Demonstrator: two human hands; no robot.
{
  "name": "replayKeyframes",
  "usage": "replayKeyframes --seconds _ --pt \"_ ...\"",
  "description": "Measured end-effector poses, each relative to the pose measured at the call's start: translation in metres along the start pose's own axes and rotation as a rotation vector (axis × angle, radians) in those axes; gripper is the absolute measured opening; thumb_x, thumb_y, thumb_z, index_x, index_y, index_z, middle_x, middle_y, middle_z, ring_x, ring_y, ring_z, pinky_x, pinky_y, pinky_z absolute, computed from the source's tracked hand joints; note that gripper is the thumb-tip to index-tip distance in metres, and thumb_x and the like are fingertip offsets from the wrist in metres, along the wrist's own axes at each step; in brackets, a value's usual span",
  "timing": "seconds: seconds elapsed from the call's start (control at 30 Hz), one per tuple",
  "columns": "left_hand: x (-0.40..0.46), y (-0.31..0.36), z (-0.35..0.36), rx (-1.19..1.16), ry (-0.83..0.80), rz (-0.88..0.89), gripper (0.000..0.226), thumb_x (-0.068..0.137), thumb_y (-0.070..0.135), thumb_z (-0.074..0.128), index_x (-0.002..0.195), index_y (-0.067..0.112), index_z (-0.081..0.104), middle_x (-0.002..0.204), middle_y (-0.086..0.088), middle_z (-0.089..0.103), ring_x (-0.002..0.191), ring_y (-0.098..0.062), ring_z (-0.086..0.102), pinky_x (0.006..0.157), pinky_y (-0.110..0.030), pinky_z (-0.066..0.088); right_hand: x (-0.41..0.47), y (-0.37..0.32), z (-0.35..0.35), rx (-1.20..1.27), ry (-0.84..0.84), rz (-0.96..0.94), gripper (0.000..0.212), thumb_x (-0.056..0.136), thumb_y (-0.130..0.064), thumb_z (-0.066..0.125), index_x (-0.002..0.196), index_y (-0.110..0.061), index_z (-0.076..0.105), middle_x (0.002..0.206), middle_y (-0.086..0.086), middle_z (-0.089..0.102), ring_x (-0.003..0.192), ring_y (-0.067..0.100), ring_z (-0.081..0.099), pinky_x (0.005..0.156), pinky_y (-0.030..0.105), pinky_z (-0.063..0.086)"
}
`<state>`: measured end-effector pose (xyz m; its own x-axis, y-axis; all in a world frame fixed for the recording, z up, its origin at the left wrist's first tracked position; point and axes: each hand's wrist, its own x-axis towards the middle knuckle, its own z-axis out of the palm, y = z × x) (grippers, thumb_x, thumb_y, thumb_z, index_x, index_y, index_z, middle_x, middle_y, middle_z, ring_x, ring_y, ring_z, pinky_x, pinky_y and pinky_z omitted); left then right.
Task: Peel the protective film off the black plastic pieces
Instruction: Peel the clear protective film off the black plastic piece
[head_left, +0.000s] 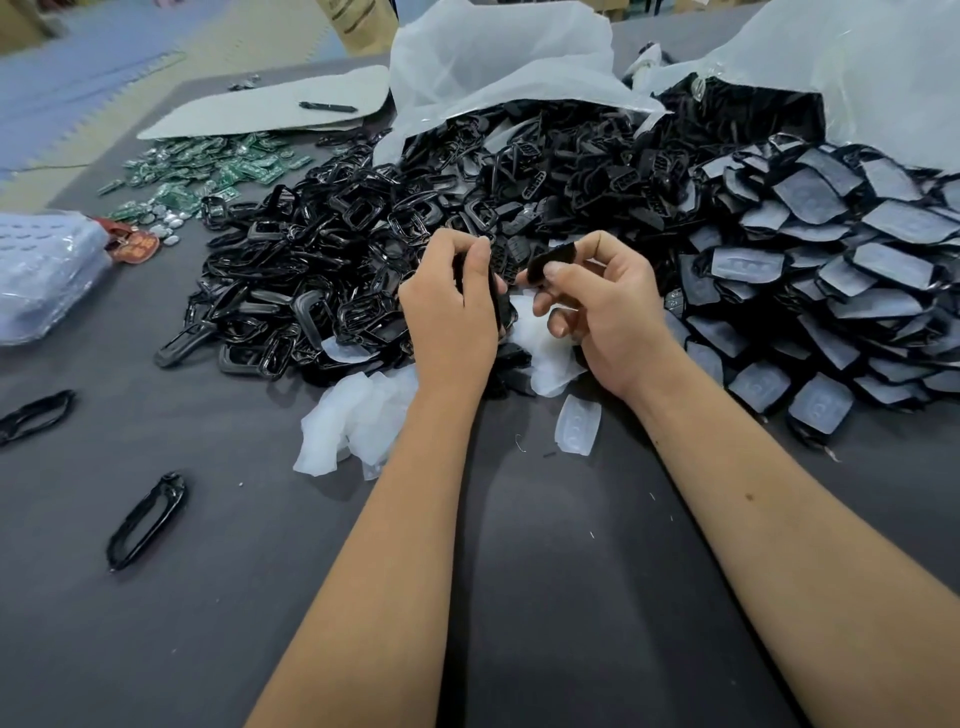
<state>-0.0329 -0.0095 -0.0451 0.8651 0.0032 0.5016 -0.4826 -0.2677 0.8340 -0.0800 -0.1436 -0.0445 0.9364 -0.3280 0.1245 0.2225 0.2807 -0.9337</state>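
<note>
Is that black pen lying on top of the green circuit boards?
No, the black pen lies on a grey sheet, beyond the green circuit boards.

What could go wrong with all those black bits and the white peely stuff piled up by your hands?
The peeled film heap lies right against the black frames, so film could get mixed in. The filmed pieces slope toward the hands, so they might slide into finished ones. The right hand only pinches its black piece, which could slip.
</note>
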Motion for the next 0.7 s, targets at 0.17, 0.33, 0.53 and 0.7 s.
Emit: replayKeyframes --seconds 0.17,0.33,0.53,0.7 --pt "0.0001 -0.0006 0.0 0.02 0.037 -0.03 0.022 0.098 0.008 0.045 0.091 0.008 0.066 0.07 -0.004 0.064 0.062 -0.011 0.055 0.062 -0.024 0.044 0.0006 0.0036 0.0007 -0.052 -0.009 -0.028 0.016 0.093 0.002 0.063 0.087 -0.01 0.055 0.084 0.017 0.074 0.057 0.019 0.063 0.044 0.025 0.044" --pt "0.0004 -0.001 -0.0004 0.011 -0.036 -0.057 0.019 0.098 0.005 0.051 0.098 0.012 0.069 0.077 -0.001 0.067 0.067 -0.018 0.06 0.066 -0.032 0.049 -0.0011 0.0043 0.0025 -0.115 0.023 -0.044 0.013 0.095 0.005 0.063 0.094 -0.006 0.057 0.08 0.016 0.074 0.055 0.019 0.062 0.044 0.025 0.045" --pt "0.0008 -0.0009 -0.0017 0.047 -0.013 -0.038 0.006 0.093 0.011 0.067 0.093 0.016 0.069 0.077 0.009 0.068 0.069 -0.01 0.064 0.069 -0.019 0.05 -0.0027 0.0056 0.004 -0.194 0.045 -0.046 0.016 0.094 0.002 0.068 0.104 -0.006 0.058 0.073 0.01 0.073 0.052 0.016 0.059 0.044 0.025 0.046" --pt "0.0016 -0.0025 -0.0019 -0.016 -0.033 -0.131 0.005 0.09 0.012 0.073 0.089 0.016 0.07 0.077 -0.001 0.072 0.058 -0.023 0.071 0.064 -0.049 0.061 -0.0027 0.0081 0.0043 -0.237 0.039 -0.063 0.013 0.093 0.0 0.07 0.104 -0.006 0.064 0.07 0.009 0.071 0.051 0.015 0.058 0.043 0.025 0.046"
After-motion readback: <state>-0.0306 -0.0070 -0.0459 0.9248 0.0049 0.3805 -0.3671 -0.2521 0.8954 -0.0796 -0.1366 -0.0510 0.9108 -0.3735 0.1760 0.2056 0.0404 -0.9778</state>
